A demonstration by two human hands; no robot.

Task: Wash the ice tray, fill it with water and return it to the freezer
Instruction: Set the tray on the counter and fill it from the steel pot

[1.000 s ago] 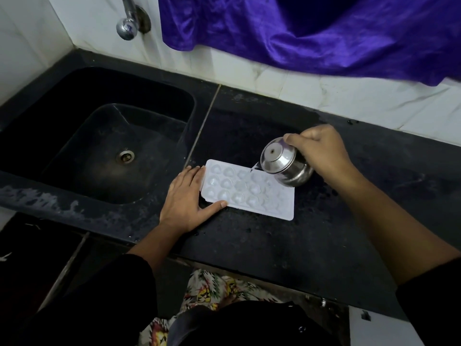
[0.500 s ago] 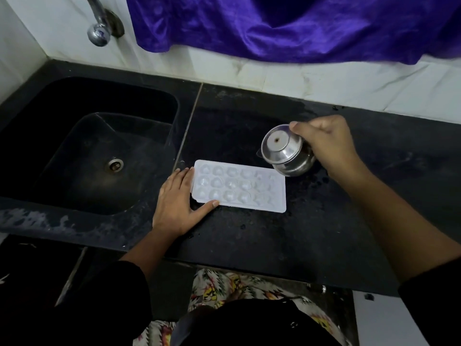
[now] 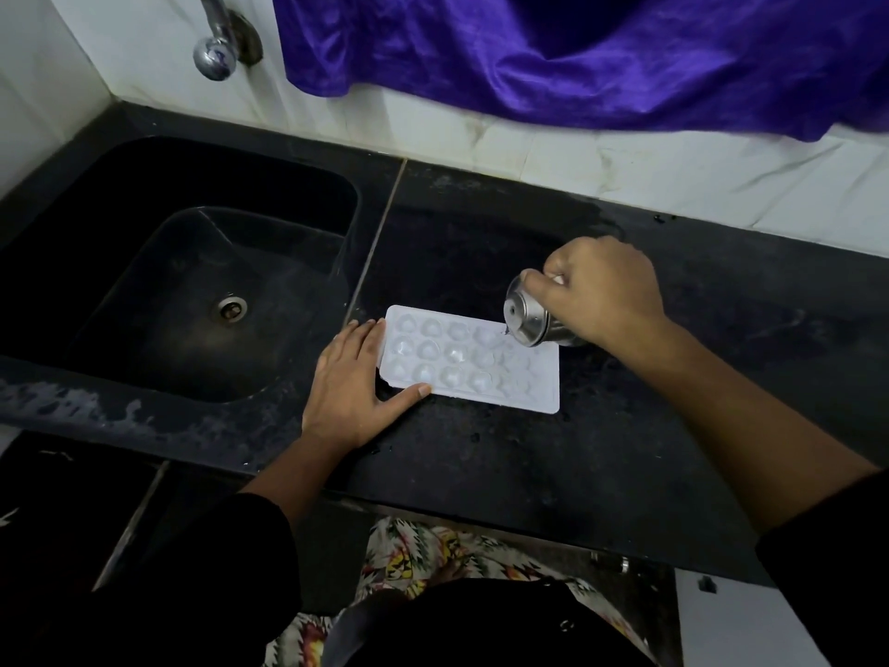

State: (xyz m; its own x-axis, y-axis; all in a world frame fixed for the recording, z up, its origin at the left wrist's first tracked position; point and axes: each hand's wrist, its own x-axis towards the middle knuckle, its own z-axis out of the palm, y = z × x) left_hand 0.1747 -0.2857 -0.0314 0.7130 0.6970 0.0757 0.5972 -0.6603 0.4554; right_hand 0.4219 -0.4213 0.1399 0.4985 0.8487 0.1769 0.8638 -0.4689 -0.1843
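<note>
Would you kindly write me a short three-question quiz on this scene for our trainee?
1. True or false: the tray lies in the sink.
2. What does the right hand hold? A) sponge B) steel pot C) tap
3. Fill in: the left hand rests flat against the tray's ____ end.
Key: 1 false, it lies on the counter; 2 B; 3 left.

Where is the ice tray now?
In the head view, the ice tray lies on the black counter right of the sink, the left hand touching its left end.
</note>
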